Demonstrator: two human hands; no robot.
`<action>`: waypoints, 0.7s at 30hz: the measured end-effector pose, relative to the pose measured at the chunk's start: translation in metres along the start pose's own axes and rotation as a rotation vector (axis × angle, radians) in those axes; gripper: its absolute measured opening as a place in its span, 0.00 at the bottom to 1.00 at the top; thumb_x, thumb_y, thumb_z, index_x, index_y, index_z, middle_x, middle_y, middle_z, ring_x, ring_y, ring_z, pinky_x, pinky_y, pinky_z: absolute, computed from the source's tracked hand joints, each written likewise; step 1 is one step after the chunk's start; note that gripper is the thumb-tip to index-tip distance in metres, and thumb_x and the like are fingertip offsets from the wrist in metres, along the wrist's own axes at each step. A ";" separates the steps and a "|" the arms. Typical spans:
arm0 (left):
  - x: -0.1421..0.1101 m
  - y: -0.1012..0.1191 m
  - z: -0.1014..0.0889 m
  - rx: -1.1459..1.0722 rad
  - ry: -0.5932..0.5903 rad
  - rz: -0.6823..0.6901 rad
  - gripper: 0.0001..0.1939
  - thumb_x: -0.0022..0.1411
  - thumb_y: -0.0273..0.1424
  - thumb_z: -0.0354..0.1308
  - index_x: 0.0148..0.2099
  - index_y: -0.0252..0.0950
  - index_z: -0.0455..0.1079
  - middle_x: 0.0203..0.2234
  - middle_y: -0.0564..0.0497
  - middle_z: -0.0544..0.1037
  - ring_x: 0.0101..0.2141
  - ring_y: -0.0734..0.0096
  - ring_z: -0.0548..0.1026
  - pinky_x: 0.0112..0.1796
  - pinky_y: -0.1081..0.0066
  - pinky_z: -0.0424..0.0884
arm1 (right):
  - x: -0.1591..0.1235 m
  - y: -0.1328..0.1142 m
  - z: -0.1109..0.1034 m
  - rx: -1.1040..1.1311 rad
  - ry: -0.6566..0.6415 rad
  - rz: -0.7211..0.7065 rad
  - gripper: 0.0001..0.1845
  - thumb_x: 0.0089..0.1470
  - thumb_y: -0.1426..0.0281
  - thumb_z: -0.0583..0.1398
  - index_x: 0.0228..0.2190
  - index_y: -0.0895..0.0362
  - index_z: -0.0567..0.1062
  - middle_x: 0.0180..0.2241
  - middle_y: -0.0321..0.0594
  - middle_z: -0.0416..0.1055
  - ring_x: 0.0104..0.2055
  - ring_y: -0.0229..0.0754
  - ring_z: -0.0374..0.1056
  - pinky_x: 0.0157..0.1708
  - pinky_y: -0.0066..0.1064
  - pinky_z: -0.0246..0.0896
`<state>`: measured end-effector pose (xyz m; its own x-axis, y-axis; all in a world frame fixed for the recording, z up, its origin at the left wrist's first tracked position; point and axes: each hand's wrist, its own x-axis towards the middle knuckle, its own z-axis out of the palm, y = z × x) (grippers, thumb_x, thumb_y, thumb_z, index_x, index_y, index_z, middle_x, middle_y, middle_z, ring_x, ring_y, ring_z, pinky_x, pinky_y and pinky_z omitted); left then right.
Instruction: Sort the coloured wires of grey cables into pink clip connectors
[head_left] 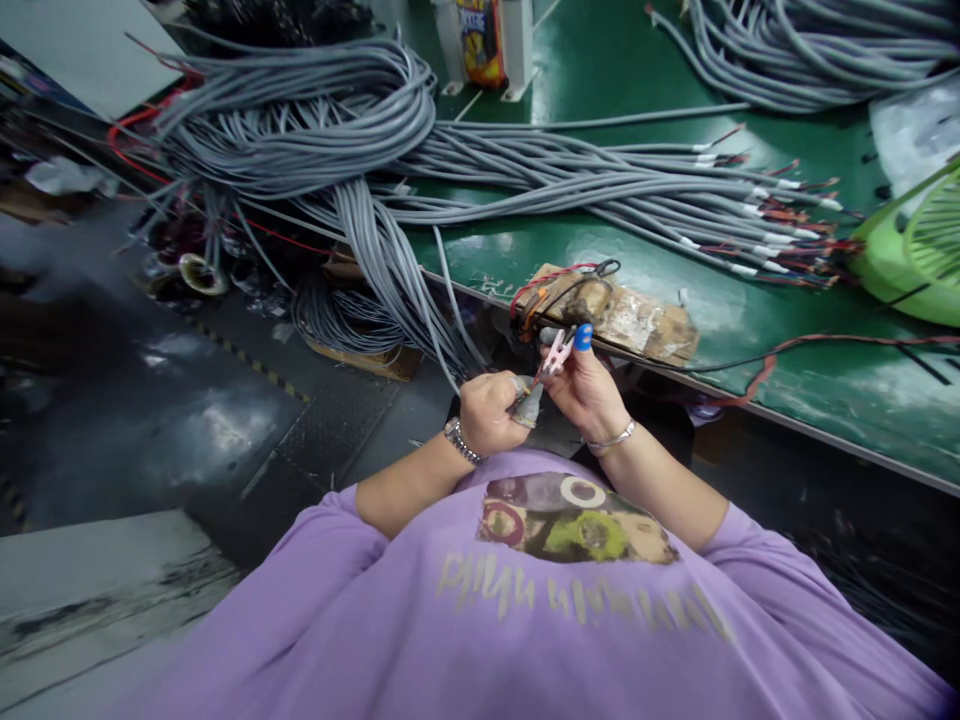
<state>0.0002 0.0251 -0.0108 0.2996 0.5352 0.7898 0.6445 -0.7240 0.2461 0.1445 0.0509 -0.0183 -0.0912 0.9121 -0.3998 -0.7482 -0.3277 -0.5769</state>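
My left hand point(491, 412), with a watch at the wrist, is closed in front of my body at the bench edge. Worn grey covering shows on its fingertips. Thin reddish wires point(537, 380) come out of its grip, and the cable they belong to is mostly hidden in the fist. Close beside it, my right hand point(589, 392) pinches a small pink clip point(557, 354) around the wire ends. A blue cover point(583, 337) sits on the right thumb. Just beyond the hands, a taped brown block point(622, 318) with red and black leads lies at the bench edge.
Coiled grey cables point(300, 120) lie across the green bench point(600, 245), and some hang over its edge. Stripped cable ends point(780, 235) fan out toward a green fan-like object point(930, 235). Another cable bundle point(825, 50) is at the back right. A red-black lead point(761, 375) runs along the edge.
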 end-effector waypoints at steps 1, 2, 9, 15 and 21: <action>-0.001 -0.001 0.000 -0.008 -0.015 -0.018 0.08 0.58 0.32 0.56 0.27 0.38 0.66 0.16 0.54 0.71 0.18 0.75 0.68 0.24 0.74 0.65 | 0.000 0.001 -0.001 -0.001 -0.016 0.006 0.24 0.49 0.47 0.65 0.25 0.55 0.73 0.24 0.34 0.72 0.20 0.30 0.58 0.21 0.25 0.54; -0.002 -0.001 0.000 -0.024 -0.035 -0.049 0.09 0.58 0.33 0.56 0.27 0.38 0.66 0.16 0.53 0.71 0.18 0.75 0.69 0.24 0.74 0.66 | 0.000 0.001 -0.003 -0.005 -0.042 0.017 0.25 0.49 0.45 0.64 0.25 0.55 0.73 0.24 0.34 0.72 0.20 0.31 0.58 0.21 0.25 0.55; -0.009 0.010 -0.011 -0.656 -0.168 -0.841 0.18 0.57 0.46 0.61 0.29 0.36 0.69 0.17 0.53 0.73 0.17 0.76 0.69 0.21 0.74 0.67 | -0.005 -0.001 -0.018 0.018 -0.182 0.132 0.32 0.50 0.38 0.57 0.28 0.55 0.75 0.25 0.36 0.72 0.21 0.32 0.58 0.21 0.25 0.55; -0.011 0.011 -0.014 -1.096 -0.176 -1.328 0.21 0.45 0.47 0.69 0.27 0.34 0.69 0.15 0.54 0.72 0.14 0.80 0.65 0.16 0.76 0.63 | -0.009 -0.002 -0.033 -0.026 -0.179 0.171 0.29 0.52 0.40 0.57 0.28 0.54 0.74 0.26 0.35 0.70 0.22 0.33 0.58 0.21 0.26 0.56; -0.014 0.012 -0.011 -1.126 -0.245 -1.358 0.22 0.45 0.47 0.69 0.27 0.33 0.69 0.15 0.55 0.71 0.13 0.80 0.64 0.15 0.76 0.60 | -0.015 0.001 -0.036 -0.178 -0.159 0.200 0.22 0.52 0.46 0.61 0.27 0.53 0.74 0.26 0.35 0.71 0.23 0.35 0.59 0.22 0.26 0.57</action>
<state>-0.0043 0.0044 -0.0127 0.1738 0.9229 -0.3435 -0.2108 0.3756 0.9025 0.1689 0.0284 -0.0380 -0.3370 0.8479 -0.4093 -0.5798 -0.5294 -0.6193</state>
